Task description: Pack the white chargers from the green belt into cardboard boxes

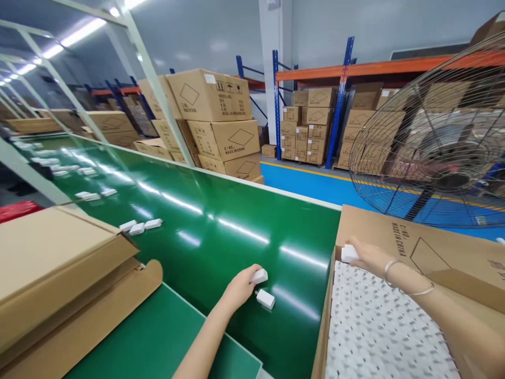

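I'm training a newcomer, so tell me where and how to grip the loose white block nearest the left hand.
Likely best: pinch the white block across its long sides, coming from above and the right. Its boxy body lies flat on the green belt; its small tip juts out left, and the left hand is close there.
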`<state>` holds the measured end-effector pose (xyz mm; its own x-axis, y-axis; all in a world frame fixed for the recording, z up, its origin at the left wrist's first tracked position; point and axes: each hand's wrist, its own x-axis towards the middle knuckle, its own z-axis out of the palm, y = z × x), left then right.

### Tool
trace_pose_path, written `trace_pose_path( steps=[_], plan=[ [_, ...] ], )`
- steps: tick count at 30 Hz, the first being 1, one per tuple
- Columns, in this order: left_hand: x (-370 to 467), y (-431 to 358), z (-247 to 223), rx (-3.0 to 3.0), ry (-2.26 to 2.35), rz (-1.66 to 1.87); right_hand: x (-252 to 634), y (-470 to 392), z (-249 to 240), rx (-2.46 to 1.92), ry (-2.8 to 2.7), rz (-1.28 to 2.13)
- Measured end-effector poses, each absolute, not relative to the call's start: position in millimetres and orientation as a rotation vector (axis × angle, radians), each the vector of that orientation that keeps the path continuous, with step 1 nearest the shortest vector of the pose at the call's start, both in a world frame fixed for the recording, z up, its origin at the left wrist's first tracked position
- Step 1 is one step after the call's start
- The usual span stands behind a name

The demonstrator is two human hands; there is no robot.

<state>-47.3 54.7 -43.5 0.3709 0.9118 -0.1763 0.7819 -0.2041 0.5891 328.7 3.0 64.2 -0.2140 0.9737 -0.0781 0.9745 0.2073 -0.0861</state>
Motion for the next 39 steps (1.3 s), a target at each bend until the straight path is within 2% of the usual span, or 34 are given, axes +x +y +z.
trace_pose_path(
  steps=[5,9,14,18,22,25,28,33,36,39],
  plan=[
    [-32.0,56.4,-42.7,1.990,1.217,0.204,335.8,19.2,46.5,1.850,2.397,-0.096],
    [-32.7,40.4,-33.8,1.843,1.210,0.213,339.4,20.0,29.4,1.781,2.445,-0.063],
    [-22.8,18.6,-32.3,2.283,1.259,0.136,337.4,20.0,15.2,1.797,2.561,-0.044],
    [-7.4,13.1,-28.3,2.386,1.324,0.045,328.6,23.0,10.2,1.916,2.610,-0.034],
    [-12.6,-0.1,3.6,2.557,1.350,-0.078,325.2,23.2,10.1,1.998,2.707,-0.083],
    [-32.9,-18.1,38.8,2.693,1.474,-0.347,328.8,12.9,15.3,2.166,2.742,-0.166],
    [-57.2,-37.7,61.1,2.696,1.621,-0.616,332.5,-13.1,29.2,2.387,2.717,-0.315],
    [-94.8,-68.9,50.2,2.550,1.732,-0.682,334.8,-94.5,56.9,2.507,2.709,-1.049],
    [-110.7,-82.6,45.6,2.462,1.715,-0.661,335.2,-168.7,51.4,2.493,2.623,-1.169],
    [-97.7,-83.4,56.8,2.475,1.719,-0.510,320.9,-257.2,29.5,2.396,2.668,-1.091]
  ],
)
